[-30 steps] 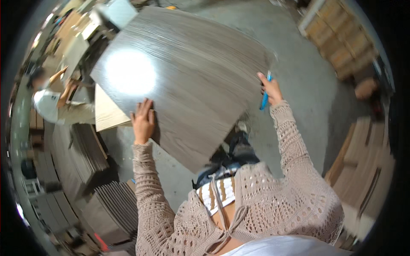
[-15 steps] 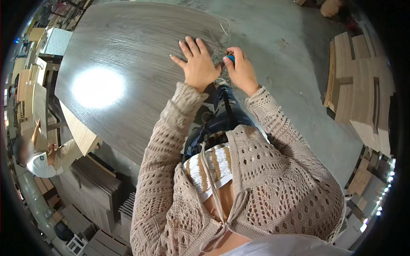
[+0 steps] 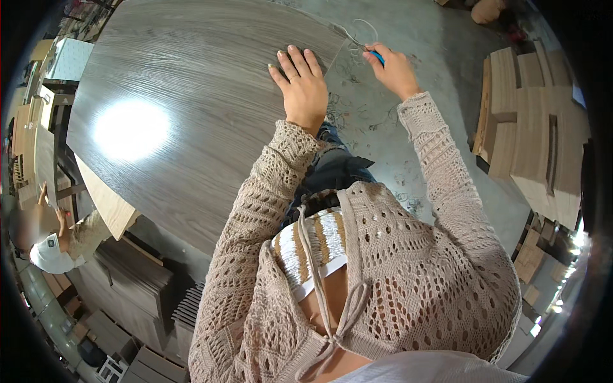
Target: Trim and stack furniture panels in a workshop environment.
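A large dark grey wood-grain panel [image 3: 217, 83] lies flat before me. My left hand [image 3: 304, 92] rests on it near the right edge, fingers spread and palm down. Just off that edge, my right hand [image 3: 394, 70] grips a blue-handled trimming tool [image 3: 375, 56]. Its narrow metal end points toward the panel's far right corner; I cannot make out whether it touches. A thin pale strip [image 3: 373, 27] curls loosely in the air beside the tool's tip.
Thin curled shavings [image 3: 348, 118] litter the grey floor [image 3: 447, 127] on the right. Stacked wooden boards [image 3: 533, 127] stand further right. To the left, a person in a white top [image 3: 54, 252] works beside a pale board [image 3: 105, 198]. Dark panels [image 3: 131, 274] are stacked at lower left.
My right hand has moved away and to the right along the edge with the tool, and the arm is more stretched out. My left hand has shifted slightly and stays on the panel.
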A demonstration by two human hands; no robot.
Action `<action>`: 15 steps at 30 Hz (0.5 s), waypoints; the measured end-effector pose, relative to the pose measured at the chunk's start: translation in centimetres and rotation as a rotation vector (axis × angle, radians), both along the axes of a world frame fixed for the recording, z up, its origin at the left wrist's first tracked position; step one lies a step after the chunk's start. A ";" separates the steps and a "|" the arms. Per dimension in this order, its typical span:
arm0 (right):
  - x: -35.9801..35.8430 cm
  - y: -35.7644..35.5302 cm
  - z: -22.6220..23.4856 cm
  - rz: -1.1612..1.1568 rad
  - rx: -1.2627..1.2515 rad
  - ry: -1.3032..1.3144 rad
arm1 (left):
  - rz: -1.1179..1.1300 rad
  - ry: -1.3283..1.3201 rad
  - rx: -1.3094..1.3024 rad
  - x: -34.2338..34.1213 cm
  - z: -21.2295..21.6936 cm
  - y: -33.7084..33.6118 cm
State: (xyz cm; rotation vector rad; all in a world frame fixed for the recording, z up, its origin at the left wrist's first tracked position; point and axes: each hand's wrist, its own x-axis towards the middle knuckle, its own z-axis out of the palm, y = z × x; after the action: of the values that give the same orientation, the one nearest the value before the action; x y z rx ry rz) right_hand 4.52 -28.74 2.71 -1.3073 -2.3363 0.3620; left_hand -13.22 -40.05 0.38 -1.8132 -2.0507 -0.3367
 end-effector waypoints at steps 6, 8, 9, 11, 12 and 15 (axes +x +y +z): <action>-0.9 2.0 0.1 0.055 0.205 -0.112 | -0.068 0.006 0.036 0.0 0.2 0.3; -2.5 2.5 0.9 0.052 0.149 -0.122 | -0.078 0.011 0.042 -0.2 0.1 0.5; -3.0 2.9 1.3 0.049 0.094 -0.129 | -0.076 0.009 0.070 -0.3 0.0 0.5; -2.4 4.2 2.0 0.105 0.063 -0.116 | -0.080 0.007 0.100 -0.2 0.9 0.7; -2.0 4.8 2.6 0.163 0.032 -0.102 | -0.072 -0.015 0.085 0.0 1.5 0.9; -1.3 5.0 2.0 0.298 0.105 -0.207 | -0.072 -0.131 0.020 -0.2 1.6 0.2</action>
State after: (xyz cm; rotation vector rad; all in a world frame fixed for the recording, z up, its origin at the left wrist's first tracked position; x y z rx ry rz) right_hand 3.21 -23.75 4.71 -0.9886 -2.6926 0.1985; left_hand -13.47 -39.83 1.99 -1.9027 -2.0630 -0.5067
